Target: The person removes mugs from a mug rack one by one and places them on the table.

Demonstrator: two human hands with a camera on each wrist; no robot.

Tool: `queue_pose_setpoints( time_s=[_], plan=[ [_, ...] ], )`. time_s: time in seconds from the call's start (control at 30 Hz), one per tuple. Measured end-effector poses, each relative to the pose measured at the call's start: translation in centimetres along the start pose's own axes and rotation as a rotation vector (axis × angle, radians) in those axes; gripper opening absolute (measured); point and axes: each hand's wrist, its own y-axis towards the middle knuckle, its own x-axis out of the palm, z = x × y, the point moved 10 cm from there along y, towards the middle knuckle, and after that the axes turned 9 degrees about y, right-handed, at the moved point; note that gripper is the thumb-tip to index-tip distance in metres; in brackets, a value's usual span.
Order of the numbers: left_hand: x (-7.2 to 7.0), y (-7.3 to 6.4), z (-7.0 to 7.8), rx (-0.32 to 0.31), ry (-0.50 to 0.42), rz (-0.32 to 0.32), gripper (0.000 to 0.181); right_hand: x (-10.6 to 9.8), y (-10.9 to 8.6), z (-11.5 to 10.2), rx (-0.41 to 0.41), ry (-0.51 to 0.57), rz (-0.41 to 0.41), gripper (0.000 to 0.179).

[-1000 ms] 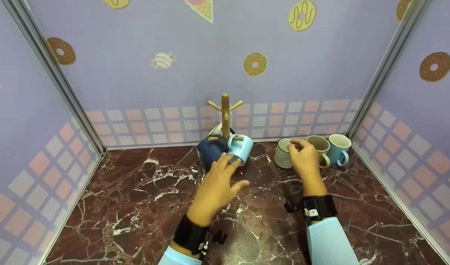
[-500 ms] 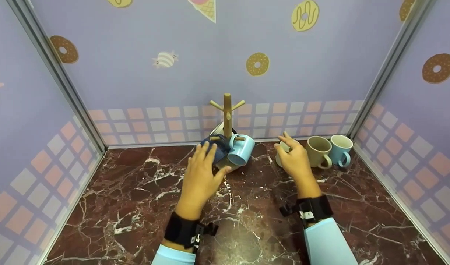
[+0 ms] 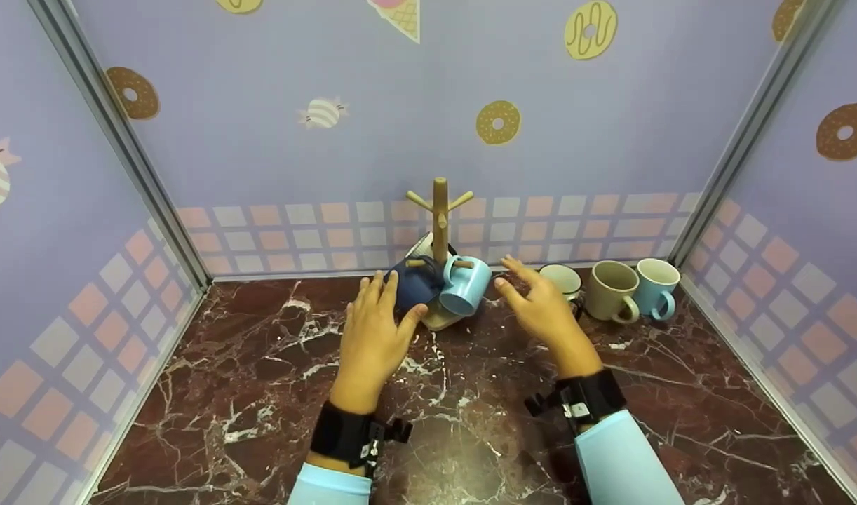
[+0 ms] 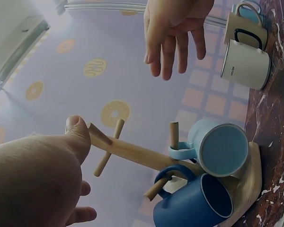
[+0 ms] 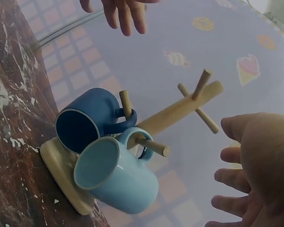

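A wooden mug tree [image 3: 440, 224] stands by the back wall. On its lower pegs a dark blue mug [image 5: 87, 120] and a light blue mug [image 5: 120, 175] hang by their handles, tilted. Part of a white mug [image 3: 421, 245] shows behind the post. My left hand [image 3: 374, 344] is spread beside the dark blue mug, holding nothing; whether its fingertips touch that mug, I cannot tell. To the right of the light blue mug, my right hand [image 3: 543, 312] has its fingers extended and apart from it, with nothing in its grasp.
Right of the tree stand a white mug [image 4: 246, 64] with a black handle, an olive-brown mug [image 3: 611, 291] and a second light blue mug [image 3: 657, 289], all upright. Patterned panels [image 3: 358, 154] enclose the marble-look tabletop [image 3: 260, 393] at the back and sides.
My left hand has shifted left from in front of the hanging mugs to beside the dark blue one. My right hand has moved left, away from the standing mugs, its fingers straightening.
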Motion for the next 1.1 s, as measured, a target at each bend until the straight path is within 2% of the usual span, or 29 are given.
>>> queue_pose_setpoints(
  time_s=[0.13,0.33,0.6,0.8,1.1],
  plan=[
    [0.0,0.1,0.1,-0.001,-0.003,-0.003,0.089,0.5,0.9,-1.9,-0.012,-0.022,-0.036,0.056],
    [0.0,0.2,-0.1,-0.007,-0.006,-0.009,0.088,0.8,3.4,-6.0,-0.04,-0.072,-0.075,0.057],
    [-0.3,0.1,0.2,0.005,-0.021,-0.006,0.087,0.3,8.0,-10.6,-0.12,-0.033,-0.025,0.049],
    [0.1,-0.1,0.2,-0.006,-0.034,-0.025,0.087,1.3,10.7,-11.6,-0.108,-0.035,-0.03,0.047],
    [0.0,0.0,0.6,0.017,-0.054,-0.016,0.085,3.2,13.3,-12.5,-0.05,-0.079,-0.135,0.052]
  ],
)
